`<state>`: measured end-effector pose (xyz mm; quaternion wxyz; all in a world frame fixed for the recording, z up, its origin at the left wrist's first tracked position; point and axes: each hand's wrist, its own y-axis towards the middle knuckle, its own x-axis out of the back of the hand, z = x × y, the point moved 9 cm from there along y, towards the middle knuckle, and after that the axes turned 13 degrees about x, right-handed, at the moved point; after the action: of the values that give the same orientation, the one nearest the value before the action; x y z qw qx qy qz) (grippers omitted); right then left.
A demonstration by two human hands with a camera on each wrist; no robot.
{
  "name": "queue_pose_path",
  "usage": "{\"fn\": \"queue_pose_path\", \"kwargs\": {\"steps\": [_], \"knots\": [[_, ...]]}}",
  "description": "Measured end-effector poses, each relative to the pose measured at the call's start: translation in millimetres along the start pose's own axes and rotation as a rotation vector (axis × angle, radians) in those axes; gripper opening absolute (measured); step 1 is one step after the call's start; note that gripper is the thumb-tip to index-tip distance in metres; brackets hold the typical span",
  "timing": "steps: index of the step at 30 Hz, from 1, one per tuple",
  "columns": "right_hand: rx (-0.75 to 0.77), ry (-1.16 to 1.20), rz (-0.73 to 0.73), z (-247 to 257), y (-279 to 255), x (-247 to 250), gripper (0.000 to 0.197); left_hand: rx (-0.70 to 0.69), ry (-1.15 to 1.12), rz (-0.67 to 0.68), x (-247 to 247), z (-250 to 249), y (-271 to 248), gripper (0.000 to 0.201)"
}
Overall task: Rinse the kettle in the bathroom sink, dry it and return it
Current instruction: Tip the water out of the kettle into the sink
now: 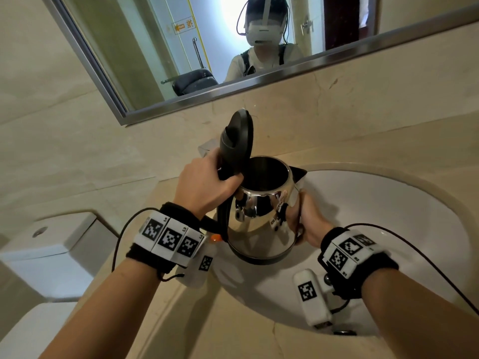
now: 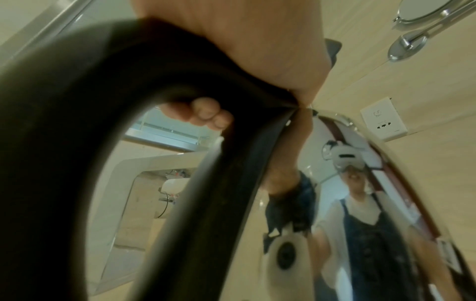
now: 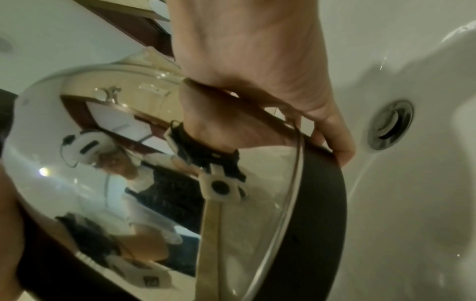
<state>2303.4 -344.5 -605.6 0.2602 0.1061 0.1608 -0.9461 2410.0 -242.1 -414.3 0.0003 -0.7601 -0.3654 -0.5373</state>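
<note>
The steel kettle (image 1: 261,224) is held upright over the left part of the white sink (image 1: 388,216), with its black lid (image 1: 237,143) standing open and its dark inside showing. My left hand (image 1: 207,185) grips the top of the black handle (image 2: 77,101), and its fingertips (image 2: 203,114) curl under the handle in the left wrist view. My right hand (image 1: 308,224) holds the kettle's lower right side. In the right wrist view the right hand's (image 3: 257,61) palm lies on the shiny body (image 3: 103,183) and the fingers hook over the black base ring (image 3: 322,213).
The sink's drain (image 3: 390,124) lies below the kettle's base. A beige stone counter (image 1: 181,320) surrounds the basin, and a white toilet cistern (image 1: 51,250) stands to the left. A framed wall mirror (image 1: 155,47) hangs behind. A wall socket (image 2: 383,122) and a round arm-mounted mirror (image 2: 425,12) are on the wall.
</note>
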Motion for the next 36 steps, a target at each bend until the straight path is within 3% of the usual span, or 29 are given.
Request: {"fn": "queue_pose_path", "kwargs": {"steps": [4,15,26,31,36], "knots": [[0.026,-0.028,-0.03,5,0,5,0.053,-0.011,-0.01,-0.006,-1,-1,0,0.042],[0.01,-0.125,0.071,15,-5,-4,0.048,0.062,-0.112,-0.041,9,17,-1,0.022],[0.046,-0.198,0.131,49,-36,-29,0.041,0.068,-0.178,-0.11,77,12,-12,0.038],[0.004,-0.241,0.121,50,-56,-35,0.034,0.072,-0.141,-0.138,104,14,-25,0.013],[-0.043,-0.269,0.153,36,-77,-53,0.054,0.073,-0.107,-0.098,120,26,-40,0.038]]}}
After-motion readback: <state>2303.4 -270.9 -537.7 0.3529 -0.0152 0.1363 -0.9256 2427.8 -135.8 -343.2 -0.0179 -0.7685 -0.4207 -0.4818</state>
